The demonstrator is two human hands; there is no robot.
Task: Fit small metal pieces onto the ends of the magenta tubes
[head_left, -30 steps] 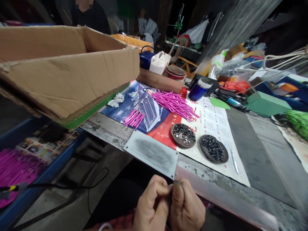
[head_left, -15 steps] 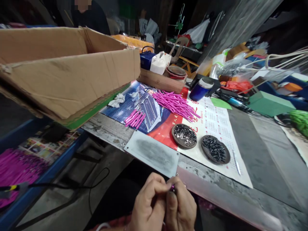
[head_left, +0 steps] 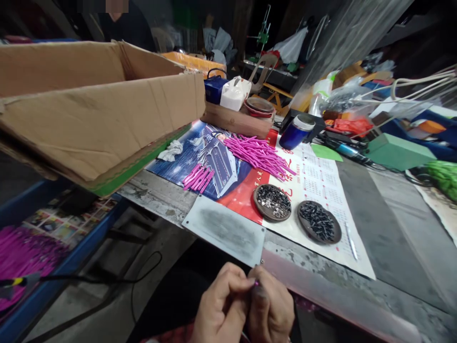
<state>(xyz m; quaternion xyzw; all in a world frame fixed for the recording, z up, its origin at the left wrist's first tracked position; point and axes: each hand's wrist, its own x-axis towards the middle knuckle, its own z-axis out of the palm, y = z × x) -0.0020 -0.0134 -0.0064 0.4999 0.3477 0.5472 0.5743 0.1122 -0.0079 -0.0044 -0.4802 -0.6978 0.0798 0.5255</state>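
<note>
Close together at the table's front edge, my left hand [head_left: 223, 305] and my right hand [head_left: 274, 305] are both closed, fingertips meeting. Between them shows a tiny bit of a magenta piece [head_left: 256, 283], the colour of the sticks on the table; my fingers hide the rest. Beyond my hands lies a grey plate [head_left: 224, 228] with a dark smudge. Farther right stand a round dish of small metal nuts [head_left: 273, 202] and a dish of dark, screw-like parts [head_left: 319, 221]. A large pile of magenta sticks [head_left: 260, 155] and a smaller bunch of sticks [head_left: 198, 177] rest on a printed calendar sheet [head_left: 328, 190].
A big cardboard box [head_left: 107, 124] overhangs the table's left side. Below it, a blue tray [head_left: 73, 267] holds many magenta pieces. A blue jar [head_left: 297, 132], a white pen [head_left: 351, 242] and a green block [head_left: 400, 152] are on the table. Another person [head_left: 124, 28] is at the back.
Both hands have shifted slightly down and stay together. Less of the magenta piece shows between the fingertips. The camera view has moved a little.
</note>
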